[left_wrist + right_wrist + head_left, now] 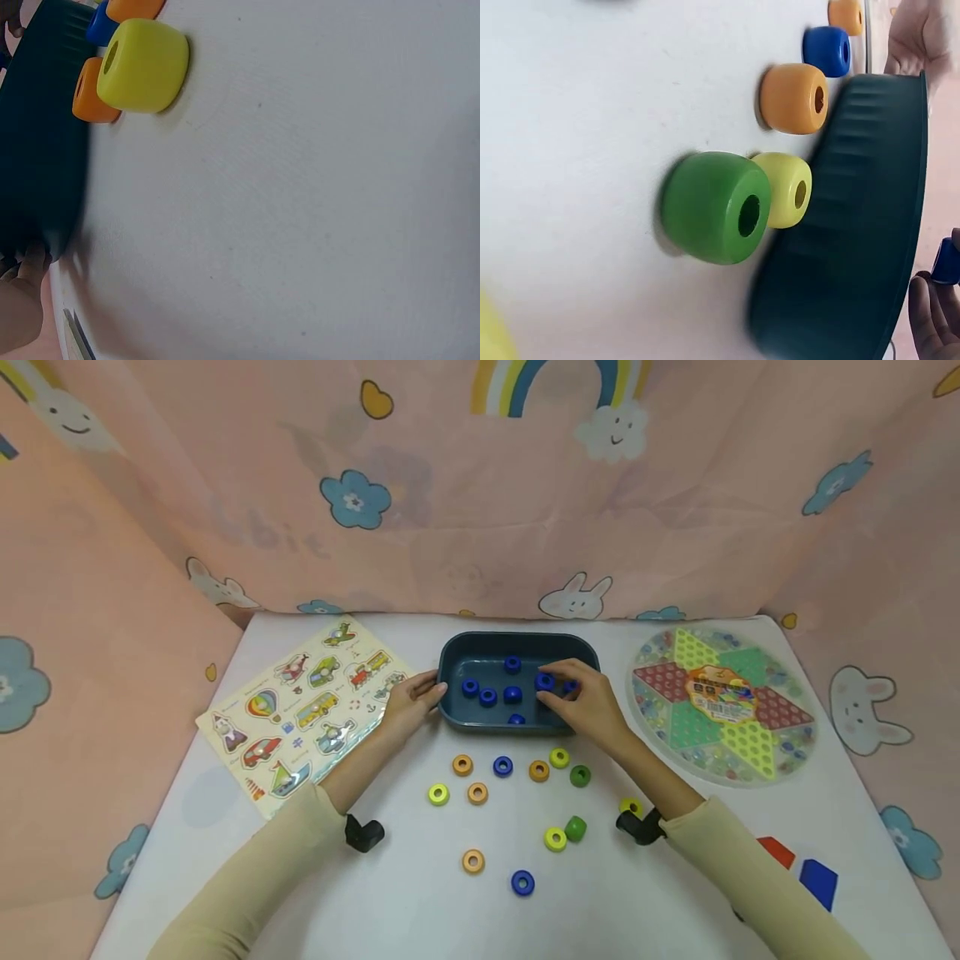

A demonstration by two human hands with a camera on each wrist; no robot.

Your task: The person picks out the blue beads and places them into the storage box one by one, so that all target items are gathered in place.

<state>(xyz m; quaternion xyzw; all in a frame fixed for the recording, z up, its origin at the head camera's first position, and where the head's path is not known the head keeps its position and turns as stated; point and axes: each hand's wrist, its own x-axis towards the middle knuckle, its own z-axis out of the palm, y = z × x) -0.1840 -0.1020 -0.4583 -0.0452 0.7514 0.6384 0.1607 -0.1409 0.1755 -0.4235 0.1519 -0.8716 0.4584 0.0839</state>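
A dark teal tray (468, 718) holds several blue beads (512, 695). At its left end my left hand (408, 703) grips the tray's side; in the left wrist view that hand (22, 300) shows low in the corner, touching the tray wall (45, 150). Over the tray's right part, my right hand (588, 702) pinches a blue bead (544, 682) between thumb and finger. The right wrist view shows this blue bead (946, 262) above the rim. In front of the tray lie orange beads (477, 793), yellow beads (555, 839), green beads (580, 776) and blue beads (522, 883).
A picture board with vehicle stickers (300, 710) lies at the left, partly under the left forearm. At the right is a round star-patterned board (720, 693) with marbles. Red (777, 852) and blue flat pieces (819, 882) lie near the right sleeve. A pink curtain (450, 560) stands behind.
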